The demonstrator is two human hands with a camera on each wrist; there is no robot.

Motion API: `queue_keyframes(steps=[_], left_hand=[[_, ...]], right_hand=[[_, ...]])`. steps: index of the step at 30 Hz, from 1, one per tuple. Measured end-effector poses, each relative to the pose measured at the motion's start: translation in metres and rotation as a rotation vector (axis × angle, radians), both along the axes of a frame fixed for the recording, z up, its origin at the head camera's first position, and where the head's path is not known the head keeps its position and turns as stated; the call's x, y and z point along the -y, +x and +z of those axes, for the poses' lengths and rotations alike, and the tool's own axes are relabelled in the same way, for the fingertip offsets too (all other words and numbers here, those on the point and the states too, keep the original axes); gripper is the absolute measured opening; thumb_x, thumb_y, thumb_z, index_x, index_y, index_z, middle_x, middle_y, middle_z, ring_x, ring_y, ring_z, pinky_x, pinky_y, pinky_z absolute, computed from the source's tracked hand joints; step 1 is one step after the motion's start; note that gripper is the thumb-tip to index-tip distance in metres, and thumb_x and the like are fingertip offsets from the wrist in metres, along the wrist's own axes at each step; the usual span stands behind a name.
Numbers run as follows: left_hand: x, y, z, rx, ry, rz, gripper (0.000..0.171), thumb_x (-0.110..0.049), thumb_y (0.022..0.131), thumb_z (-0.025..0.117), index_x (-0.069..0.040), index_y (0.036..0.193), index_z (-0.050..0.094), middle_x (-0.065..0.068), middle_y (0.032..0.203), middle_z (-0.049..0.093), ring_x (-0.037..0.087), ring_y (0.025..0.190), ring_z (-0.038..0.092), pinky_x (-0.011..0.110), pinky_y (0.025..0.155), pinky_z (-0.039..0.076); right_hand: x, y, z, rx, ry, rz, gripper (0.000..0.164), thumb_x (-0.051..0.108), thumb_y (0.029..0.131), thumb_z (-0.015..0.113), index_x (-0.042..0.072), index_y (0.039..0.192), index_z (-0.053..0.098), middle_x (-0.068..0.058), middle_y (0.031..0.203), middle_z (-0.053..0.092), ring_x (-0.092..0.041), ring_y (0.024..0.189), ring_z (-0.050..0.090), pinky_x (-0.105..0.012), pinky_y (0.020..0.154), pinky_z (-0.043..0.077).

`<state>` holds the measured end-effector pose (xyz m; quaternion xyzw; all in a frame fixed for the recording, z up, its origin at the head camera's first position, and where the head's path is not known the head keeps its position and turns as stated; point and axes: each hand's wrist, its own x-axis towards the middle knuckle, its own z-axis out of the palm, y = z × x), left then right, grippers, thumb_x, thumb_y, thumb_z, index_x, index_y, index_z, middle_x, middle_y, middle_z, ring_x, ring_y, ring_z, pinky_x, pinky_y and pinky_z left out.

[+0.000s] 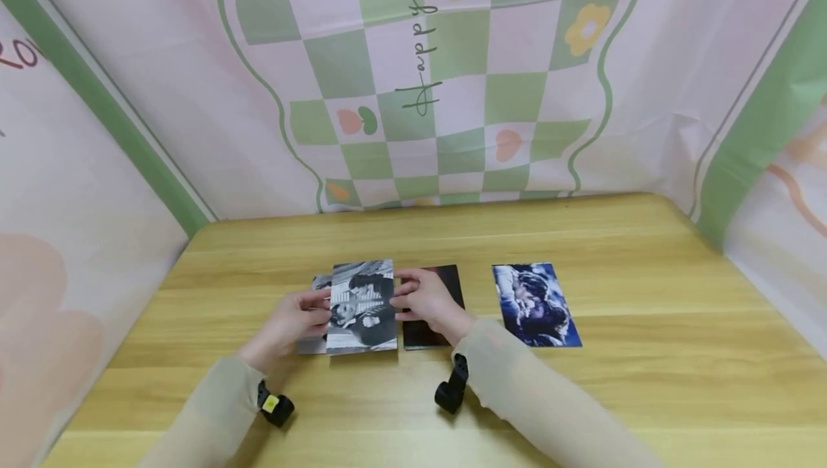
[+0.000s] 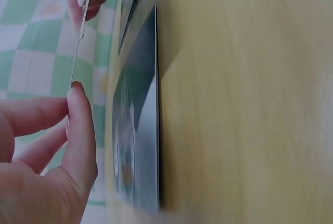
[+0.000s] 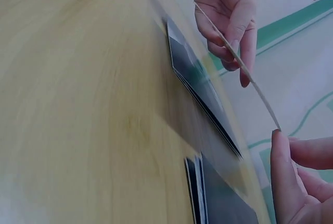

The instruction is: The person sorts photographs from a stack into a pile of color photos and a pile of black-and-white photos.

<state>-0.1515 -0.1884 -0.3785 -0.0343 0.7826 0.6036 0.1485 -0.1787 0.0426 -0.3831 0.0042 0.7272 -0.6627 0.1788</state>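
Observation:
A black-and-white photo card (image 1: pixel 362 317) is held above the table by both hands. My left hand (image 1: pixel 287 321) pinches its left edge between thumb and fingers, and my right hand (image 1: pixel 429 299) pinches the right edge. Both wrist views show the card edge-on, raised off the wood. Under it to the left lies another grey photo card (image 1: pixel 313 345), partly covered. A small stack of dark cards (image 1: pixel 450 283) sits beneath my right hand, several layers showing at its edge in the right wrist view.
A blue-toned photo card (image 1: pixel 536 306) lies on the wooden table (image 1: pixel 646 296) to the right. Patterned cloth (image 1: pixel 452 95) hangs behind the table and along both sides. A black camera (image 1: pixel 450 389) hangs under the right wrist, another (image 1: pixel 276 408) under the left.

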Motion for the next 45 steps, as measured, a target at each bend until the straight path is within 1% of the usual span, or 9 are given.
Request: queue_keyframes(steps=[3,9,13,18,21,26,32,39,45], left_hand=[[0.007,0.000,0.000,-0.001,-0.012,0.005,0.051,0.011,0.088,0.052,0.014,0.137,0.037,0.010,0.101,0.056,0.006,0.074,0.057,0.016,0.067,0.056],[0.021,-0.003,0.000,-0.003,-0.063,-0.005,0.050,0.010,0.089,0.052,0.014,0.136,0.038,0.008,0.099,0.056,0.006,0.076,0.056,0.015,0.069,0.056],[0.030,-0.003,-0.003,-0.006,-0.087,-0.006,0.049,0.011,0.088,0.052,0.015,0.135,0.038,0.009,0.098,0.056,0.006,0.074,0.057,0.016,0.067,0.056],[0.036,-0.004,-0.007,0.011,-0.099,0.008,0.050,0.013,0.087,0.053,0.016,0.135,0.038,0.011,0.099,0.056,0.007,0.074,0.058,0.018,0.068,0.057],[0.039,-0.005,-0.008,0.011,-0.105,0.001,0.050,0.013,0.088,0.052,0.017,0.135,0.037,0.012,0.100,0.056,0.007,0.075,0.058,0.018,0.069,0.058],[0.040,-0.006,-0.007,0.028,-0.118,-0.004,0.050,0.014,0.088,0.049,0.016,0.136,0.035,0.015,0.102,0.056,0.008,0.078,0.057,0.020,0.071,0.058],[0.040,-0.009,-0.010,0.063,-0.131,0.014,0.055,0.017,0.086,0.049,0.013,0.139,0.034,0.015,0.103,0.056,0.011,0.081,0.057,0.022,0.072,0.058],[0.040,-0.012,-0.012,0.053,-0.125,0.036,0.055,0.018,0.085,0.047,0.013,0.138,0.036,0.013,0.098,0.058,0.009,0.078,0.057,0.020,0.070,0.057],[0.039,-0.012,-0.013,0.040,-0.129,0.050,0.050,0.018,0.085,0.043,0.016,0.134,0.039,0.012,0.095,0.060,0.008,0.078,0.058,0.021,0.070,0.058]], right_hand=[[0.007,-0.001,0.000,0.012,-0.012,0.006,0.050,-0.009,0.086,0.061,0.003,0.133,0.050,-0.015,0.099,0.060,-0.021,0.085,0.063,-0.034,0.067,0.062],[0.022,-0.004,-0.004,0.032,-0.034,0.030,0.052,-0.009,0.086,0.061,0.004,0.135,0.049,-0.019,0.105,0.058,-0.025,0.087,0.064,-0.036,0.071,0.061],[0.030,-0.004,-0.008,0.006,-0.034,0.053,0.052,-0.011,0.084,0.061,0.001,0.134,0.049,-0.019,0.102,0.059,-0.024,0.085,0.064,-0.032,0.069,0.062],[0.038,-0.003,-0.009,-0.004,-0.020,0.058,0.053,-0.012,0.084,0.061,0.001,0.134,0.049,-0.020,0.101,0.059,-0.025,0.085,0.065,-0.032,0.066,0.062],[0.040,-0.005,-0.009,0.009,-0.013,0.056,0.054,-0.012,0.084,0.061,0.001,0.134,0.049,-0.021,0.103,0.059,-0.026,0.086,0.064,-0.033,0.066,0.062],[0.044,-0.006,-0.012,0.020,-0.020,0.052,0.054,-0.014,0.083,0.060,-0.001,0.134,0.048,-0.020,0.098,0.059,-0.024,0.083,0.064,-0.032,0.066,0.062],[0.047,-0.008,-0.014,0.012,0.021,0.048,0.050,-0.013,0.084,0.059,-0.001,0.132,0.050,-0.017,0.092,0.061,-0.021,0.077,0.064,-0.031,0.064,0.062],[0.049,-0.008,-0.014,0.005,0.054,0.045,0.047,-0.011,0.085,0.058,-0.002,0.131,0.051,-0.018,0.090,0.064,-0.022,0.077,0.065,-0.031,0.062,0.061],[0.049,-0.008,-0.014,0.025,0.058,0.055,0.046,-0.010,0.085,0.060,-0.003,0.129,0.051,-0.022,0.097,0.067,-0.027,0.084,0.067,-0.031,0.063,0.061]])
